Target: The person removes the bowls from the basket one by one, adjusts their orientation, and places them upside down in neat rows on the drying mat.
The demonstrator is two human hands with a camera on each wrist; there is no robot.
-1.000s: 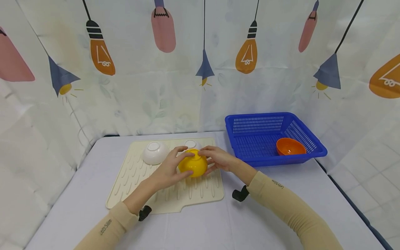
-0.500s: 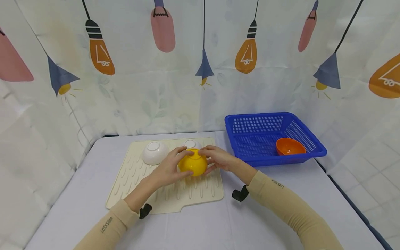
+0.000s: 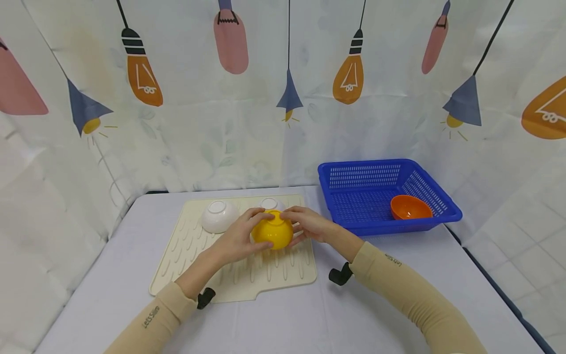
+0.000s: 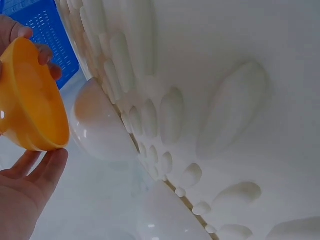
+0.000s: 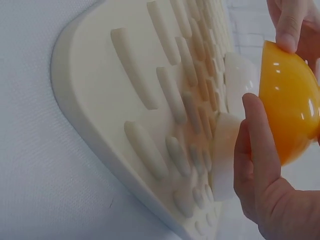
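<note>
An upside-down yellow bowl [image 3: 275, 234] is held between both hands, raised over the cream drying mat [image 3: 234, 285] with its foot ring facing up. My left hand [image 3: 239, 241] grips its left side, thumb toward me and fingers near the foot. On the other side my right hand [image 3: 309, 225] holds it by the rim and base. In the left wrist view the open inside of the yellow bowl [image 4: 37, 95] shows, well above the mat. Two white bowls, one at left [image 3: 219, 217] and one behind the yellow bowl [image 3: 270, 203], sit upside down on the mat.
To the right at the back stands a blue plastic basket [image 3: 362, 201], with an orange bowl [image 3: 411, 207] lying right side up in it. A white cloth covers the table [image 3: 283, 324]. Behind it hangs a curtain [image 3: 190, 137] printed with lamps.
</note>
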